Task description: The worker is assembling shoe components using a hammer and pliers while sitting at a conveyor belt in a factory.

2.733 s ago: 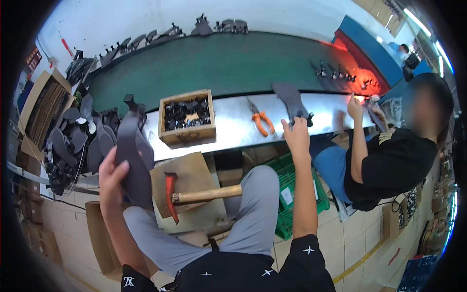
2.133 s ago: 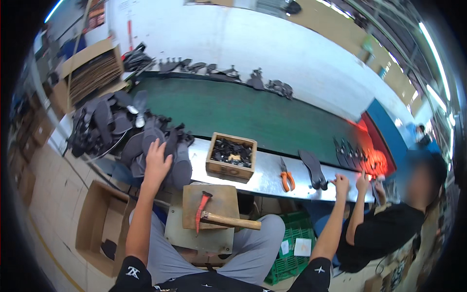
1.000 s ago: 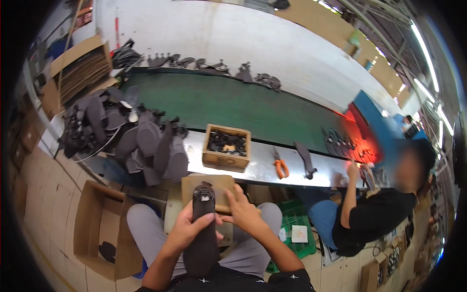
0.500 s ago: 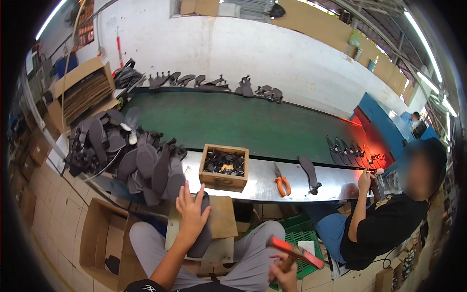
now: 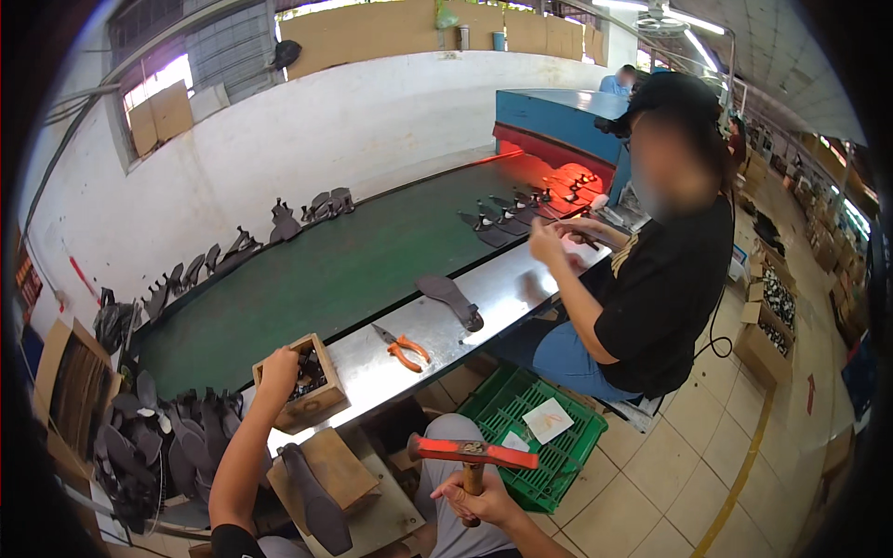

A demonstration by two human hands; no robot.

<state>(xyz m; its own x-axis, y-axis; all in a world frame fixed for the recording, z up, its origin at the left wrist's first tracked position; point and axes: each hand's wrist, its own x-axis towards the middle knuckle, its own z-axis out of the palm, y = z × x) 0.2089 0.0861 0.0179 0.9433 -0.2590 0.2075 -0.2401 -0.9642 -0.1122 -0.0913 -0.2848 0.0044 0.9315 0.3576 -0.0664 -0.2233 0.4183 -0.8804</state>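
Note:
My left hand (image 5: 281, 370) reaches into a small wooden box (image 5: 316, 409) of small black parts (image 5: 311, 374); its fingertips are partly hidden there. In my right hand (image 5: 476, 505) is a hammer (image 5: 474, 453) with a red head, gripped by its wooden handle and raised over my thigh. A dark grey shoe sole (image 5: 316, 507) lies on a wooden block (image 5: 352, 472) in front of me, touched by neither hand.
Orange-handled pliers (image 5: 407, 352) and another sole (image 5: 449, 299) rest on the metal ledge beside a green conveyor belt (image 5: 307, 270). Piled soles (image 5: 181, 451) stand at left. A co-worker (image 5: 670, 288) sits at right, near a green crate (image 5: 535, 456).
My left hand has left the sole and moved into the wooden box. The hammer is still in my right hand. The view has swung to the right.

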